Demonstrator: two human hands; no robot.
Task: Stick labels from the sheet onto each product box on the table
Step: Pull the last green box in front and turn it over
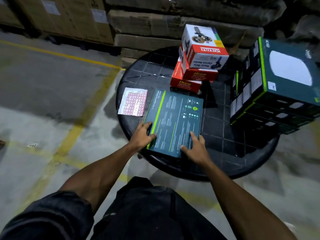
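While both my hands rest on the flat teal box (174,121) at the table's (216,135) near edge, left hand (144,136) and right hand (196,147) with fingers spread, holding nothing, I judge it is being positioned. Next comes peeling from the label sheet (133,102), just left. Its print is unreadable.

**Warehouse floor, dim light**

Grey concrete floor (43,80), stained and patchy, paler toward the near left. Crossed by worn yellow lines (72,135), one running across at far left, another coming toward the viewer, joined near the table. Round black table (204,172) with a grid-patterned top, set right of centre. Behind, large brown cartons (69,16) stacked in rows, some bearing white slips. Further right, flat cartons (147,25) piled in layers. Far right corner dark, contents not legible.
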